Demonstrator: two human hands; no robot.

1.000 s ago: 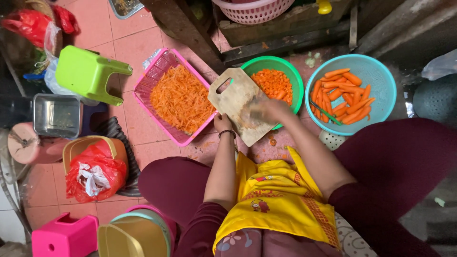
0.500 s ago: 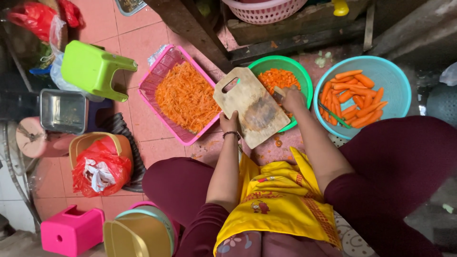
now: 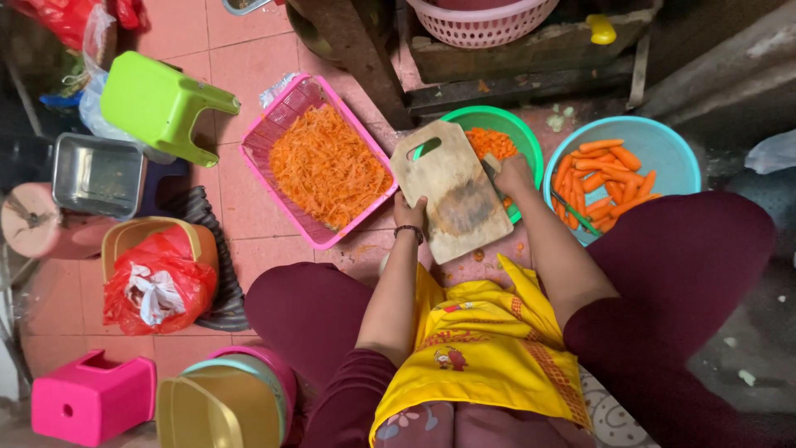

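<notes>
Board — pale wooden chopping board, stiff, light; left hand pinches its near-left edge, right hand curls around knife — handle slick.

Soft even daylight, sharp, dim right edge

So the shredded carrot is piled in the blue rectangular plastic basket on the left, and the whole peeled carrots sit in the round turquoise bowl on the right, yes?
Nearly. The head view shows the rectangular plastic basket holding the shredded carrot is pink, not blue. The rest holds: it lies on the left, and the whole peeled carrots sit in the round turquoise bowl on the right.
</notes>
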